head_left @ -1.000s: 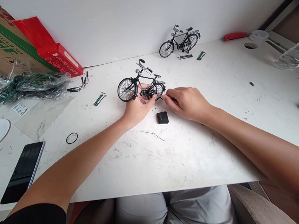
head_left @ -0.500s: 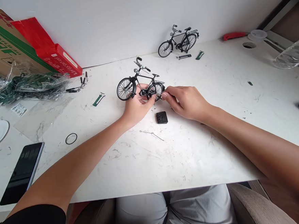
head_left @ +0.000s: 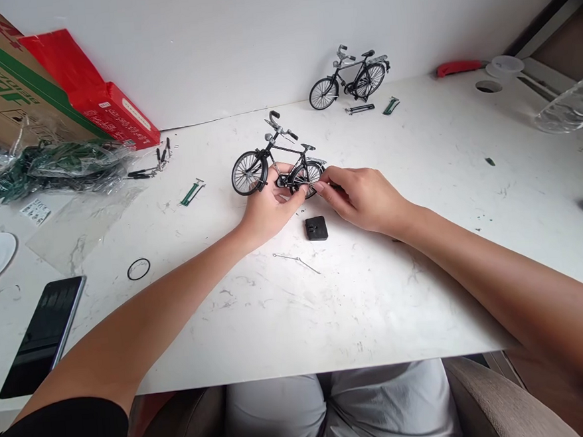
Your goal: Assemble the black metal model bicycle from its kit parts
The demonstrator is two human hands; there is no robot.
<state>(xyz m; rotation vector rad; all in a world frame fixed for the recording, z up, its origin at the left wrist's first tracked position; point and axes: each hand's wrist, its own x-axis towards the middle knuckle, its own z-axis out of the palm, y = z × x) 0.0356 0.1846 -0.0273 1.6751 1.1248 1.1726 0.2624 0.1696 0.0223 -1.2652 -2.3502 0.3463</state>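
A black model bicycle [head_left: 287,150] is held above the white table, its front wheel to the left and raised. My left hand [head_left: 270,203] grips it from below around the lower frame and rear wheel, thumb by the rear hub. The fingers of my right hand [head_left: 357,194] are pinched together at the back of the rear wheel; any small part between them is too hidden to name. Below the hands lie a small square black block [head_left: 316,228] and a thin jointed metal wire piece [head_left: 297,262].
A second model bicycle [head_left: 349,81] stands against the back wall near small green parts [head_left: 391,106]. To the left are a red box [head_left: 114,114], plastic bags [head_left: 68,167], a black ring [head_left: 138,269] and a phone [head_left: 43,336]. A red-handled tool [head_left: 458,68] lies back right.
The model bicycle has shifted slightly to the right in my left hand. My right hand stays pinched at the rear wheel, its fingers slightly moved.
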